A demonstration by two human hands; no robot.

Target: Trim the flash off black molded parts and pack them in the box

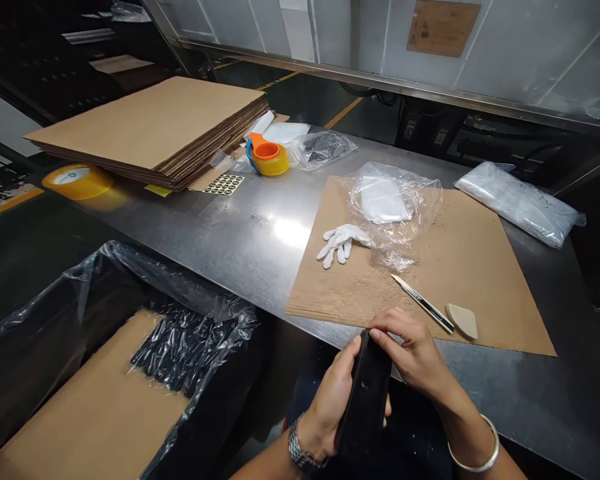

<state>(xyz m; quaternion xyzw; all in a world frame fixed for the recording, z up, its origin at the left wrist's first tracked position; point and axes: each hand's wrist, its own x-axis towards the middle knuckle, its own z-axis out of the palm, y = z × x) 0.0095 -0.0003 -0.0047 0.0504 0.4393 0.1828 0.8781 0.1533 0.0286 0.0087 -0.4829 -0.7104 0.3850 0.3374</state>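
A long black flat part (365, 400) is held upright at the near edge of the steel table (240, 233). My left hand (330, 400) is wrapped round its left side, a watch on the wrist. Fingers of my right hand (415, 353) pinch its top end, a bangle on that wrist. Just beyond the hands, on a brown cardboard sheet (480, 267), lie a slim utility knife (423, 303) and a small beige wedge (463, 320).
A white glove (343, 241) and crumpled clear bag (395, 207) lie on the cardboard. A stack of flat cardboard (155, 127), tape dispenser (267, 157), tape roll (77, 180) and sticker sheet (223, 184) sit at the left. A plastic-lined box (130, 360) holds several black parts.
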